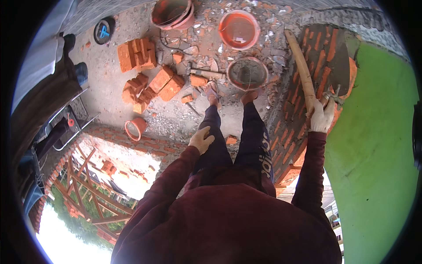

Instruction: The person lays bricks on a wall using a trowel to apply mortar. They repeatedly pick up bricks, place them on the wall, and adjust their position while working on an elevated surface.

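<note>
My right hand (322, 117), in a pale glove, is closed round the handle of a trowel (326, 99) at the brick wall (303, 94) on my right. A thin metal shank shows beyond the fingers. Smooth grey mortar (340, 66) covers the wall's upper right part; I cannot make out the trowel's blade against it. A long bamboo pole (300, 64) lies along the wall, its near end right beside my right hand. My left hand (201, 140), also gloved, hangs by my left thigh with its fingers loosely bent and apart, and nothing shows in it.
Ahead of my feet stands a mortar bucket (229, 79), with a reddish basin (220, 31) beyond it. A hammer (206, 73) and stacked bricks (137, 53) lie on the rubble-strewn floor. A small bucket (140, 124) sits left. A green surface (373, 145) borders the wall.
</note>
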A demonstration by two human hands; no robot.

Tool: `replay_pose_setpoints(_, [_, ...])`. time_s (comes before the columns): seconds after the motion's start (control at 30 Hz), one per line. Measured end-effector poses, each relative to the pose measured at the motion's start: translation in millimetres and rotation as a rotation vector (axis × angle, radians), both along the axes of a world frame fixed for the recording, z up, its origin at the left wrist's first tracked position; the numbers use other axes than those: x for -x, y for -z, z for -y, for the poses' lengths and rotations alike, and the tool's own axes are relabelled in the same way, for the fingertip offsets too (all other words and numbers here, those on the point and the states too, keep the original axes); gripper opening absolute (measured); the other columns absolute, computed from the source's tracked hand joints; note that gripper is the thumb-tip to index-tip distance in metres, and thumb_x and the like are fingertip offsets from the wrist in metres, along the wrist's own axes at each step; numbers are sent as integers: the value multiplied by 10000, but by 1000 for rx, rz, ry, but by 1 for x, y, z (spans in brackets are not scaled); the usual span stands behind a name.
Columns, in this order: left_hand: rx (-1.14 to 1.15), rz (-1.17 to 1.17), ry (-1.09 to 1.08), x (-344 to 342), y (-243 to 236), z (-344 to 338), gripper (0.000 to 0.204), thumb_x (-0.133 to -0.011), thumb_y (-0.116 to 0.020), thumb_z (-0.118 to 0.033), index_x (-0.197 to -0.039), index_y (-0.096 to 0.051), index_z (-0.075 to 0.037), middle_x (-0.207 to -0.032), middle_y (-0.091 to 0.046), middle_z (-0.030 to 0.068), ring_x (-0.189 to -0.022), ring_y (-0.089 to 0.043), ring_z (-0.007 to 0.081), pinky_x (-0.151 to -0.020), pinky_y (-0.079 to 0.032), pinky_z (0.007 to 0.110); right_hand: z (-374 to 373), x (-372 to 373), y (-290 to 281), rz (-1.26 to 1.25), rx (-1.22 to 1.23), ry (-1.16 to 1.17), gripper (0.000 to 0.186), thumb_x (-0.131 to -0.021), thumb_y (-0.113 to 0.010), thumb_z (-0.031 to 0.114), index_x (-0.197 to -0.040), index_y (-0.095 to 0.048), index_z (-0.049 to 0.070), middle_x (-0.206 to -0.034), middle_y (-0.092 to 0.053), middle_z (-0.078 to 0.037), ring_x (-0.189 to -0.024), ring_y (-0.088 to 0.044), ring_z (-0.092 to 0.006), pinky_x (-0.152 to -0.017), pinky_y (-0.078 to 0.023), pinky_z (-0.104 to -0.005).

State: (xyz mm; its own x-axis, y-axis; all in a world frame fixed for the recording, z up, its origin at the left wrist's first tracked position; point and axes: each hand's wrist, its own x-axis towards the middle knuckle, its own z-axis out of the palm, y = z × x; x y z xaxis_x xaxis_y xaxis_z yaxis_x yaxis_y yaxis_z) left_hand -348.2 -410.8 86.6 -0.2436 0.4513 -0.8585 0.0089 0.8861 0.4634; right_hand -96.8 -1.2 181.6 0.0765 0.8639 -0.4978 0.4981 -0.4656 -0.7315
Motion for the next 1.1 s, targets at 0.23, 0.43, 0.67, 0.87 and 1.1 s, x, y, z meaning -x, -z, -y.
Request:
replay_pose_setpoints(0.23, [43,28,-340,43,44,60,652,-914,-705,-277,-1451,-520,44,-1096,-698,125,-1008,-660,185,-903,-528,325,62,57,130,158,180,-46,296,-893,-639,135,-1137,-538,1,-724,-559,-68,-466,-532,-153,-384,-443,-326])
replay_pose_setpoints(0.43, [329,37,-435,77,38,150,741,-895,-740,-323,-1503,-477,7,-1079,-711,122,-912,-681,191,-784,-563,342,156,107,104,-116,377,-126,288,-890,-653,129,-1117,-524,8,-712,-533,-63,-439,-512,-166,-388,-457,-339])
replay_pose_setpoints(0.67, [378,-394,-456,144,79,259,747,-863,-779,-341,-1499,-524,-43,-1051,-734,120,-923,-694,191,-831,-551,350,236,131,81,-184,592,-221,151,-910,-635,120,-1013,-527,92,-725,-505,-29,-497,-525,-172,-446,-462,-380])
replay_pose_setpoints(0.87, [418,-604,-434,271,108,266,778,-802,-751,-258,-1512,-498,-67,-1225,-712,159,-1126,-688,290,-1002,-525,387,212,91,118,-16,523,-253,139,-939,-623,116,-1033,-522,104,-722,-507,-39,-474,-526,-189,-394,-449,-397])
replay_pose_setpoints(1.1, [611,-864,-243,428,190,221,1338,-630,-890,-586,-1654,-145,-156,-1662,-274,170,-1514,-315,371,-1203,-379,425,211,54,154,222,527,-231,238,-894,-624,73,-1112,-531,84,-720,-517,-51,-450,-538,-187,-373,-480,-377])
